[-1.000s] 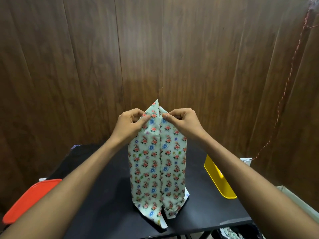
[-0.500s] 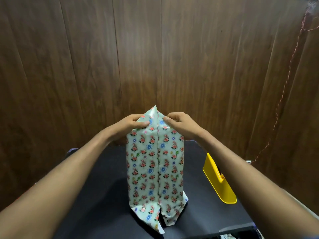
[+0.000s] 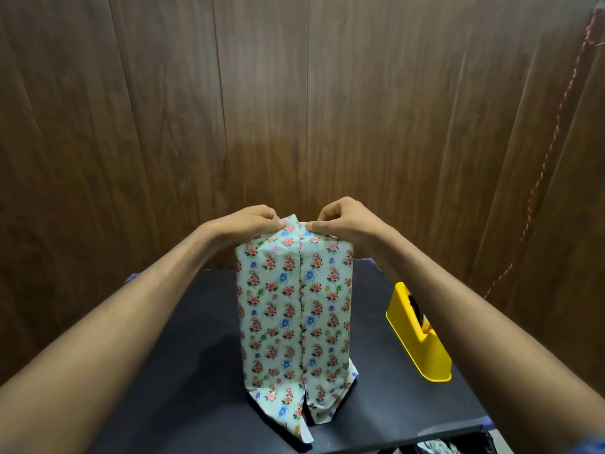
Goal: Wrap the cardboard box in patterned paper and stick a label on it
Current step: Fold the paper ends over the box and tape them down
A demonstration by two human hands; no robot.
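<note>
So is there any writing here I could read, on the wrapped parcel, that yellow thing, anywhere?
None: no word, number, brand or sign can be read in this view.
Floral wrapping paper on the box: printed flowers only, no text, no label yet.
Yellow tape dispenser: plain, no visible marking.
Black table and wood-panel wall: no writing.

The cardboard box stands upright at the middle of the black desk, fully covered in patterned paper, pale with small flowers; a seam runs down its near face, loose flaps splaying at the bottom.
</note>
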